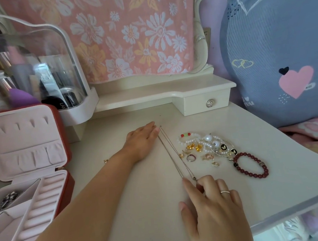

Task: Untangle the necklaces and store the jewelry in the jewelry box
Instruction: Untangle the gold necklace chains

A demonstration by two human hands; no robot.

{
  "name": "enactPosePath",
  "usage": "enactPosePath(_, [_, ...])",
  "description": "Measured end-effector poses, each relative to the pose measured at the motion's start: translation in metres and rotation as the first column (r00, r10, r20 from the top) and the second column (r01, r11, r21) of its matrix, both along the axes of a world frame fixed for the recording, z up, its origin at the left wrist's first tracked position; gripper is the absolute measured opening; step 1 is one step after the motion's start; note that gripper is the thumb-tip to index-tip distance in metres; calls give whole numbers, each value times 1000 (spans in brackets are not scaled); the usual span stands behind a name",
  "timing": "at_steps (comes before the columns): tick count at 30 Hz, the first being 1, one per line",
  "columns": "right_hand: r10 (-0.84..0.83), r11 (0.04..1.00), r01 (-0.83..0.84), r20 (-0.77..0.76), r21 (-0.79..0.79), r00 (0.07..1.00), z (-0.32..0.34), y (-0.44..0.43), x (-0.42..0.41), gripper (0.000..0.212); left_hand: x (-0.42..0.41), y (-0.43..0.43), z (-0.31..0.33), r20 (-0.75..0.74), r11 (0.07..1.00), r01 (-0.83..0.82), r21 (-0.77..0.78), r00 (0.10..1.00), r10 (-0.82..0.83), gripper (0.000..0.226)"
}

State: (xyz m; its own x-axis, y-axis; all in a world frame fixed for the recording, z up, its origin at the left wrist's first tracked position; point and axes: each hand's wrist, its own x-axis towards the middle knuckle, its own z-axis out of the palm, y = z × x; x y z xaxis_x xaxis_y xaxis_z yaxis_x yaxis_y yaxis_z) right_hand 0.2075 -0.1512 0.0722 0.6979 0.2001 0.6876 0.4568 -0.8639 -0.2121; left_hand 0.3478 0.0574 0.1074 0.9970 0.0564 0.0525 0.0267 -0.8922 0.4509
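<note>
1. Head view: our jewelry box [29, 132] stands open, pink inside, with a dark silvery piece [9, 197] in one back pocket, beside the ring rolls [40, 207].
2. Right of the box, the thin necklace [172, 158] lies stretched out.
3. Our left hand [142, 139], fingers straight, touches its far end.
4. Our right hand [210, 202] presses its near end with a straight finger.
5. Farther right of the box lie a jewelry pile [209, 146] and a red bead bracelet [250, 165].

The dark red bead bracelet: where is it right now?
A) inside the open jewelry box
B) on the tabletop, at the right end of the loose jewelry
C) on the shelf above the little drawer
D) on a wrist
B: the dark red bead bracelet lies flat on the tabletop, right of the pearl pieces, well apart from the jewelry box.
</note>
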Motion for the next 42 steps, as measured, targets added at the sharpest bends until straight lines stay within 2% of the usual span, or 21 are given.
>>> enactPosePath(10, [35, 999, -34, -44, 28, 998, 2, -1, -1, 48, 0, 1, 2, -15, 999, 17, -50, 1000, -17, 56])
enactPosePath(12, [46, 999, -45, -72, 17, 996, 4, -1, -3, 48, -1, 1, 2, -6, 994, 7, -105, 1000, -7, 58])
enactPosePath(14, [54, 999, -53, -103, 11, 993, 6, -2, -5, 49, -6, 1, 4, 3, 968, -20, -250, 1000, 21, 62])
enactPosePath(17, [53, 999, -52, -153, 9, 987, 8, -5, -6, 51, -20, 2, 16, 49, 897, -61, -437, 995, 92, 60])
enactPosePath(20, [69, 997, -75, -214, -18, 974, 12, -9, -6, 52, -42, 11, 39, 125, 862, -177, -475, 956, 265, 41])
enactPosePath(23, [172, 985, -162, -237, 57, 956, 18, -5, -5, 45, -78, 26, 48, 155, 834, -287, -472, 904, 399, 30])
enactPosePath(26, [364, 926, -319, -243, 204, 899, 30, 15, -6, 29, -114, 32, 35, 101, 858, -334, -389, 911, 400, 28])
enactPosePath(28, [471, 881, -411, -343, 236, 813, 41, 34, -1, 30, -130, 33, 26, 43, 876, -396, -275, 905, 423, 34])
enactPosePath(30, [521, 853, -456, -423, 253, 741, 48, 53, 9, 32, -139, 35, 21, 20, 882, -451, -133, 889, 458, 43])
enactPosePath(33, [542, 840, -456, -511, 295, 667, 59, 78, 28, 31, -147, 34, 23, 9, 871, -486, -70, 873, 487, 42])
enactPosePath(36, [538, 839, -455, -581, 299, 611, 62, 95, 47, 30, -149, 30, 26, -2, 882, -463, -90, 885, 465, 21])
enactPosePath(38, [551, 830, -454, -610, 326, 570, 64, 102, 55, 28, -149, 30, 27, -8, 893, -433, -122, 900, 436, 19])
enactPosePath(40, [568, 819, -453, -614, 353, 548, 65, 105, 62, 27, -148, 33, 28, -13, 892, -392, -225, 917, 400, 25])
enactPosePath(42, [595, 802, -450, -598, 393, 537, 67, 105, 67, 25, -145, 35, 33, -15, 848, -337, -410, 932, 363, 31])
